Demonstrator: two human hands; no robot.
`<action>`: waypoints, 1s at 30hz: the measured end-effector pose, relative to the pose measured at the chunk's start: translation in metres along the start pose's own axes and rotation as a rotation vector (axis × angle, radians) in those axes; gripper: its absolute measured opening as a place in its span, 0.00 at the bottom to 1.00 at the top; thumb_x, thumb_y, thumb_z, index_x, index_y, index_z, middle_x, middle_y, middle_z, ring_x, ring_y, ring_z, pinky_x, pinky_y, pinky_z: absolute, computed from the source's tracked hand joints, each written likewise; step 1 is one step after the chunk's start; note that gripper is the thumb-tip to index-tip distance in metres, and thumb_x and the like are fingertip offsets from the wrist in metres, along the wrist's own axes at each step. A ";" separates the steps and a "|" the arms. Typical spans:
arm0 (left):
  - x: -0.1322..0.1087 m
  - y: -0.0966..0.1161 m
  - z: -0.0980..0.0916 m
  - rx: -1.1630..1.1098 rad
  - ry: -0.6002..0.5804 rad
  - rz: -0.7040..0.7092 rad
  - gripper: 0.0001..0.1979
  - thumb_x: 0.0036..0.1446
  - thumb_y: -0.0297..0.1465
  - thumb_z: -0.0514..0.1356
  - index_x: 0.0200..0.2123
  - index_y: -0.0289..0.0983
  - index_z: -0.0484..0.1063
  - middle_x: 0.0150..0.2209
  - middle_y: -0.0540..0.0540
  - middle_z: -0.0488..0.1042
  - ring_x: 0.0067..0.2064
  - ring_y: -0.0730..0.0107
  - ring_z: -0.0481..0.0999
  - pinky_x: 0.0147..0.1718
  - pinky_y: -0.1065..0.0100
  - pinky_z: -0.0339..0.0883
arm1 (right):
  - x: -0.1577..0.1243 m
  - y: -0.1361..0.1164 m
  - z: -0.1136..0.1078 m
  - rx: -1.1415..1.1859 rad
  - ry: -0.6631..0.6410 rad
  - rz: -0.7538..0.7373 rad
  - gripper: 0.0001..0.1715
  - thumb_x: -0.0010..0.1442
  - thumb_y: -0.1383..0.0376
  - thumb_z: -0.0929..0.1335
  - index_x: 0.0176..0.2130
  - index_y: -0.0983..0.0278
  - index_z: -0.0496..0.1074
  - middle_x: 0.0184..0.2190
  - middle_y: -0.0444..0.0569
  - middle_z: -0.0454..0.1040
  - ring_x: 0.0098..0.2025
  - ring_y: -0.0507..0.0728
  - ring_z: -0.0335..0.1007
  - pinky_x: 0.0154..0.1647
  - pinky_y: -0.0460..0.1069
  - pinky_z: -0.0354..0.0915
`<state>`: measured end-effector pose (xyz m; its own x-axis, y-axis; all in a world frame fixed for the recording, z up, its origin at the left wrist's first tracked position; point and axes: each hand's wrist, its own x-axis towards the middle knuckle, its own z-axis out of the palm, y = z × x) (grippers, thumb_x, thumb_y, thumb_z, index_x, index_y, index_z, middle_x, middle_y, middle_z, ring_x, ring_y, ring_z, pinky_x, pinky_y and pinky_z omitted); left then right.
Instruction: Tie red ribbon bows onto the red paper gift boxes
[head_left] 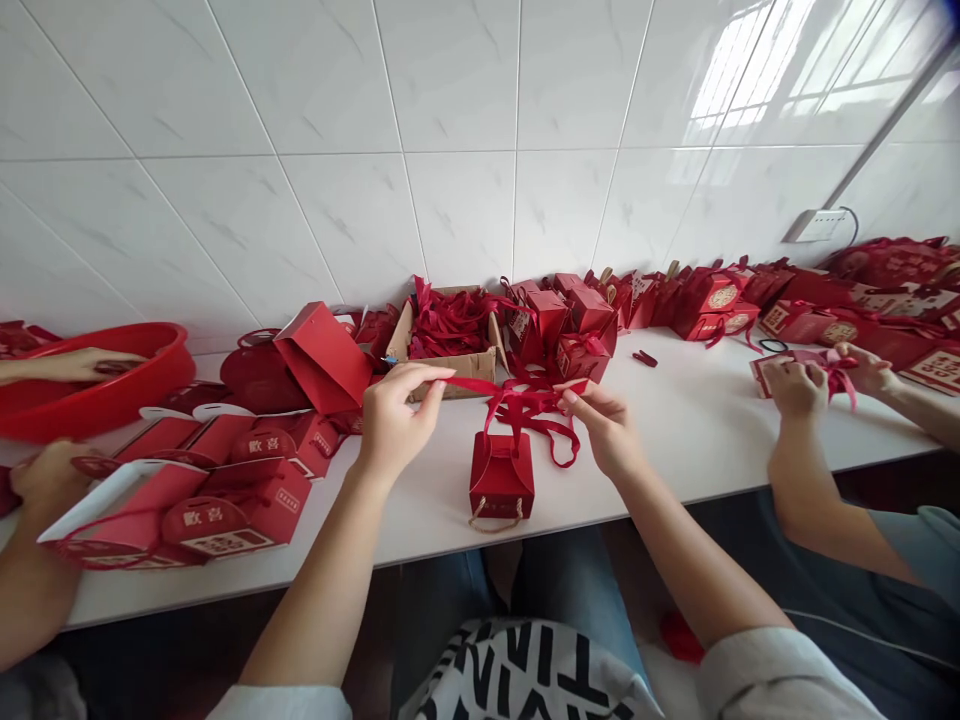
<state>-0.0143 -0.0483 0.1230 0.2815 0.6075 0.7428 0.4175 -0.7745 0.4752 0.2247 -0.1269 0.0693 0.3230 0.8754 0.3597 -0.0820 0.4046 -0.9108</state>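
A small red gift box (501, 480) with a rope handle stands near the front edge of the white table (675, 420). A red ribbon (525, 405) rises from its top and stretches between my hands. My left hand (394, 415) pinches one end of the ribbon, held up and to the left of the box. My right hand (607, 425) pinches the other end to the right of the box, where loops of ribbon hang down.
A cardboard box (450, 345) full of red ribbons sits by the tiled wall, with finished red boxes (566, 325) beside it. Flat red boxes (225, 480) lie at left near a red basin (90, 385). Other people's hands work at left (49, 475) and right (799, 385).
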 end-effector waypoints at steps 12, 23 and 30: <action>-0.141 -0.103 -0.015 0.113 0.008 -0.927 0.15 0.46 0.38 0.58 0.34 0.36 0.76 0.34 0.41 0.80 0.38 0.56 0.79 0.41 0.60 0.71 | -0.089 0.085 -0.080 -0.335 0.429 0.410 0.23 0.47 0.49 0.70 0.23 0.66 0.66 0.15 0.42 0.60 0.20 0.49 0.53 0.21 0.44 0.49; -0.149 -0.102 -0.008 0.372 -0.163 -0.954 0.12 0.48 0.35 0.56 0.33 0.40 0.78 0.33 0.44 0.80 0.34 0.57 0.75 0.36 0.60 0.67 | -0.095 0.084 -0.082 -0.679 0.491 0.369 0.22 0.47 0.48 0.66 0.23 0.66 0.68 0.15 0.44 0.62 0.21 0.51 0.56 0.23 0.46 0.53; -0.148 -0.101 -0.012 0.426 -0.139 -0.939 0.13 0.50 0.36 0.56 0.34 0.40 0.78 0.31 0.44 0.78 0.32 0.59 0.72 0.35 0.61 0.66 | -0.094 0.077 -0.080 -0.637 0.570 0.342 0.20 0.49 0.50 0.66 0.23 0.65 0.66 0.17 0.43 0.62 0.21 0.51 0.56 0.23 0.46 0.53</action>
<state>-0.1087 -0.0625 -0.0294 -0.2287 0.9697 0.0857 0.7832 0.1310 0.6079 0.2635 -0.1988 -0.0505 0.8064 0.5893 0.0502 0.2214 -0.2220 -0.9496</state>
